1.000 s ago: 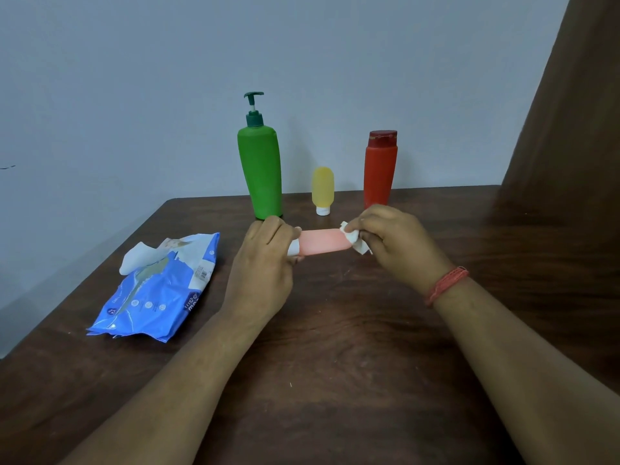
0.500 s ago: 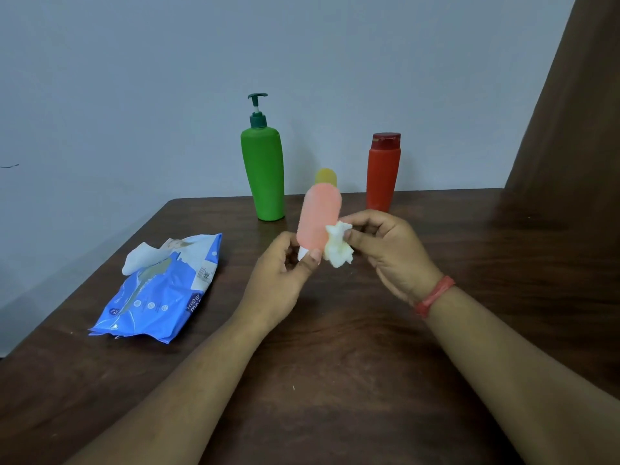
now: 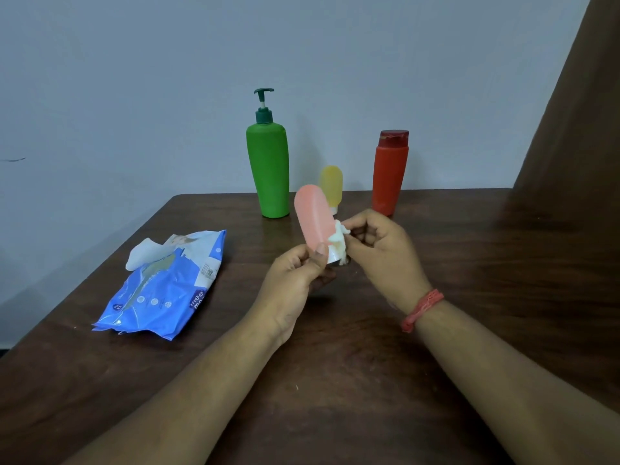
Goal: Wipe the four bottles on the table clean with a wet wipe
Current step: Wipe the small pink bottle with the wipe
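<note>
Plain home-like room, dark wooden table (image 3: pixel 335 380), bare grey wall (image 3: pixel 134 78), brown curtain (image 3: pixel 577 129)

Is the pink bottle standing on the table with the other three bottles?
No, the left hand holds the pink bottle above the table while the right hand presses a wet wipe against it.

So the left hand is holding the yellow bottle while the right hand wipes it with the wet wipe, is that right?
Not quite: the bottle in the left hand is the pink bottle, not the yellow one. The yellow bottle stands on the table behind it. The rest holds: the right hand presses the wet wipe against it, as the head view shows.
</note>
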